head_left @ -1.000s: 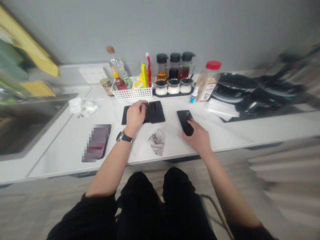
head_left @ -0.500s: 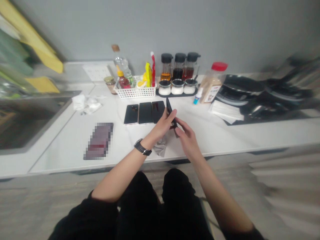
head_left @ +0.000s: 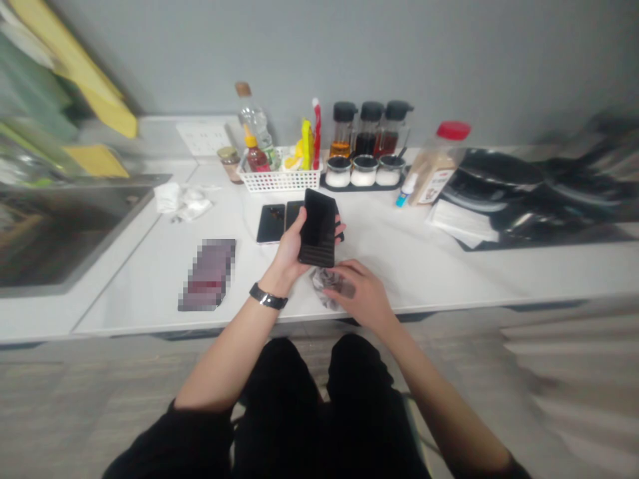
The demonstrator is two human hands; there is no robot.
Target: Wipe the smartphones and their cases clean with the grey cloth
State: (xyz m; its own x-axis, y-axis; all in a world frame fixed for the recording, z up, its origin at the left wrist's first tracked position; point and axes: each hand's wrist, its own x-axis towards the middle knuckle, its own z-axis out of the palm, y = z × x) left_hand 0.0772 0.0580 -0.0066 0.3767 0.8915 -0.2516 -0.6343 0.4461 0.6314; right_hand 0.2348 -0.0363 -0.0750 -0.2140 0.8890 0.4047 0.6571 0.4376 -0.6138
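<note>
My left hand (head_left: 292, 243) is closed round a black phone (head_left: 318, 226), its dark front face up and its lower end banded in rows like a keypad. Under that phone, other dark phones lie side by side on the counter; the leftmost phone (head_left: 271, 223) shows best and the rest are partly covered. My right hand (head_left: 363, 293) is at a crumpled grey cloth (head_left: 324, 287), thumb and fingers apart around its right side. Whether the fingertips press the cloth is unclear. A pixelated, dark purplish flat object (head_left: 207, 276) lies to the left.
A white basket (head_left: 282, 179) with bottles and packets stands at the back. Right of it are condiment jars (head_left: 365, 171), a red-lidded jar (head_left: 439, 163), a small blue-labelled bottle (head_left: 406, 189) and a pan (head_left: 492, 176). Crumpled tissues (head_left: 184, 201) lie near the sink (head_left: 144, 193).
My right hand has let go of the phone and moved down to the grey cloth. My left hand has turned the phone from edge-on to face up. The view has shifted slightly.
</note>
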